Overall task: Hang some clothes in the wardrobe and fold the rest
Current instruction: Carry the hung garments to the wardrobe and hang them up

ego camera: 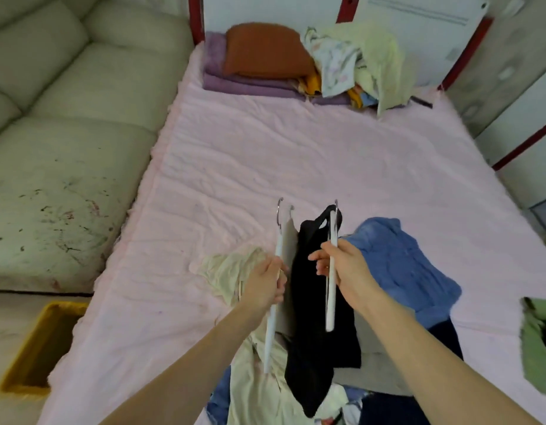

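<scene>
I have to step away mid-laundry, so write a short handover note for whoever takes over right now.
Left hand grips a white hanger carrying a grey garment.
Right hand grips a second white hanger carrying a black garment.
Both are held above the pink bed.
Done: two garments on hangers; a folded stack lies at the far end.
Left: hang both in the wardrobe; fold the blue garment, cream garment, green garment and the loose pile beside the stack.
</scene>
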A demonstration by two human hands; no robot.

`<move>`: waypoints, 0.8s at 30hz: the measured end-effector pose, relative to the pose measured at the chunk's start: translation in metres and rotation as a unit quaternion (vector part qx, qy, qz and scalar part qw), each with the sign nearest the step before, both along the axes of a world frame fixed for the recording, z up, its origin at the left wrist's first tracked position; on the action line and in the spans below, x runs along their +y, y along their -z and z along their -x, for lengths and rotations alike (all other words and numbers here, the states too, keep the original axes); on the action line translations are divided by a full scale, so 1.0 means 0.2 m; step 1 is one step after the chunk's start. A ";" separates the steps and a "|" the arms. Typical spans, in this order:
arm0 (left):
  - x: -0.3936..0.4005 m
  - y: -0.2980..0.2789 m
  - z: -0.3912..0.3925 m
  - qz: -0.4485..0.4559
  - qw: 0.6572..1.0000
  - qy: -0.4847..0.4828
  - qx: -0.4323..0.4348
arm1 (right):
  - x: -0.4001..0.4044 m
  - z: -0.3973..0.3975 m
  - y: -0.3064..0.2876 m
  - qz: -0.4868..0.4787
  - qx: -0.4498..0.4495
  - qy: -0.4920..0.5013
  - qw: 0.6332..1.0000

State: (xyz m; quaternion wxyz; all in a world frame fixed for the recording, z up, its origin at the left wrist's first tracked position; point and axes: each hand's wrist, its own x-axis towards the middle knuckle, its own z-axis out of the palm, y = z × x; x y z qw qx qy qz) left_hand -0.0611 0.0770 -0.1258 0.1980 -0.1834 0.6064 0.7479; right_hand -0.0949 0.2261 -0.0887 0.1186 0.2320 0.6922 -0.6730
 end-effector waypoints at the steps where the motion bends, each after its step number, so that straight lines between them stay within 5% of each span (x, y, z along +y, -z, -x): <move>1: 0.05 -0.05 -0.05 0.029 0.999 0.023 0.027 | 0.00 -0.01 -0.03 0.017 0.017 -0.003 1.000; 6: 0.17 -0.18 -0.21 0.237 0.948 0.121 0.178 | 0.06 -0.11 -0.15 0.048 0.053 -0.049 0.996; 12: 0.31 -0.29 -0.36 0.334 0.899 0.178 0.220 | 0.21 -0.28 -0.22 0.058 0.075 -0.038 0.995; 19: 0.00 0.17 -0.41 0.248 0.968 0.027 -0.030 | 0.31 -0.26 0.08 0.058 0.010 -0.006 0.998; 24: -0.16 0.63 -0.33 0.187 0.961 -0.077 -0.187 | 0.21 -0.13 0.38 0.028 -0.018 0.003 0.999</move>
